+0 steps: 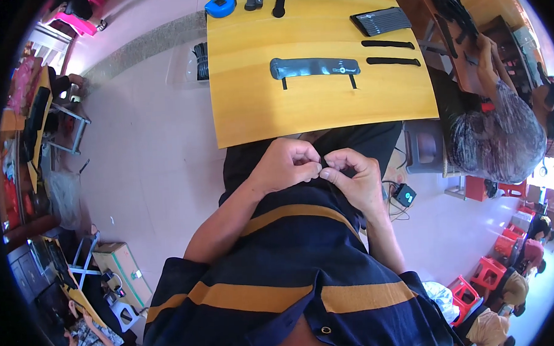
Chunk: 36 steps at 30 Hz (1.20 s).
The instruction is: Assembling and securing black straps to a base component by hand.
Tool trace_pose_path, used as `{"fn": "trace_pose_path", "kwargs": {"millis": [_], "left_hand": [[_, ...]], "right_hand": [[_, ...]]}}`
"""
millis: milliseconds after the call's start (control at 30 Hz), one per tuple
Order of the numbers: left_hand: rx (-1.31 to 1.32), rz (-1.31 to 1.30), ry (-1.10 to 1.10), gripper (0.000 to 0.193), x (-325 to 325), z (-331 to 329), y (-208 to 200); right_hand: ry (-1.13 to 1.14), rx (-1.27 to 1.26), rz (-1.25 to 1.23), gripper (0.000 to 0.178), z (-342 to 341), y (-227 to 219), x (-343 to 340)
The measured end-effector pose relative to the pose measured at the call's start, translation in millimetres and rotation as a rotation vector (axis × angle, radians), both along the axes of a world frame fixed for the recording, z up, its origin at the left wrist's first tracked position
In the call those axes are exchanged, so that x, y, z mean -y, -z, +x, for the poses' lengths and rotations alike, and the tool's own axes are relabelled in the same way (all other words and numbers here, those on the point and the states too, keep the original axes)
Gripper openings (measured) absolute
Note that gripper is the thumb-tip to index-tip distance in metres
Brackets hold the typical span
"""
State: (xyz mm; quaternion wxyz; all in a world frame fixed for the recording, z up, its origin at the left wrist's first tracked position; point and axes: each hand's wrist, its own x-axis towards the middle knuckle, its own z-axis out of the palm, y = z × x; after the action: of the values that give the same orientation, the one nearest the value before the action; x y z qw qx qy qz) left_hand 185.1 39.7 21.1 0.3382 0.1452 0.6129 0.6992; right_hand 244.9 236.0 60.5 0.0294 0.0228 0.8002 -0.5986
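Note:
Just in front of my body, below the table's near edge, my two hands meet with their fingertips almost touching. My left hand [284, 166] is closed in a pinch of thumb and fingers. My right hand [357, 179] pinches against it in the same way. Something small and dark seems to lie between the fingertips, too small to name against my dark clothes. On the yellow table [243, 112] a long, glossy dark pouch [315, 67] lies flat, with two short black strips sticking out under it. Two black straps [390, 44] lie to its right.
A flat pack of black strips [382, 22] lies at the table's far right. A blue tape measure [221, 5] sits at the far left corner, near more black straps [279, 2]. A clear bin with black cable [201, 61] stands left. A co-worker [498, 132] sits at right.

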Motion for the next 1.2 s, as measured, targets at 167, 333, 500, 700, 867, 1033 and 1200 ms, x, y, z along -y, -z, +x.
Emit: {"fn": "trace_pose_path", "kwargs": {"millis": [167,333,500,700,867,1033,1200], "left_hand": [[-0.03,-0.031,-0.038,0.006,2.5,-4.3,3.2],[-0.146,-0.145,-0.038,0.007,8.5,-8.9,-0.3],[-0.161,-0.179,-0.052,0.004,9.1,-7.1,7.0],[-0.143,-0.192,-0.092,0.007,7.8,-2.3,6.3],[-0.149,-0.166,-0.086,0.011,11.8,1.5,10.7],[-0.236,-0.22,-0.041,0.012,22.1,4.7,7.3],[-0.141,-0.195,-0.072,0.014,31.3,13.7,2.9]], "right_hand": [[-0.025,0.015,0.008,0.01,-2.0,14.2,0.0],[-0.054,-0.035,0.032,0.008,-9.3,15.7,7.4],[-0.086,-0.106,0.072,0.008,-13.5,20.1,9.2],[-0.093,-0.174,0.107,0.009,-14.7,17.3,14.0],[-0.113,-0.175,0.111,0.009,-12.8,19.1,15.5],[-0.19,-0.116,0.119,0.008,-12.9,18.5,20.8],[-0.145,0.006,-0.034,0.006,-7.0,26.6,29.6]]}}
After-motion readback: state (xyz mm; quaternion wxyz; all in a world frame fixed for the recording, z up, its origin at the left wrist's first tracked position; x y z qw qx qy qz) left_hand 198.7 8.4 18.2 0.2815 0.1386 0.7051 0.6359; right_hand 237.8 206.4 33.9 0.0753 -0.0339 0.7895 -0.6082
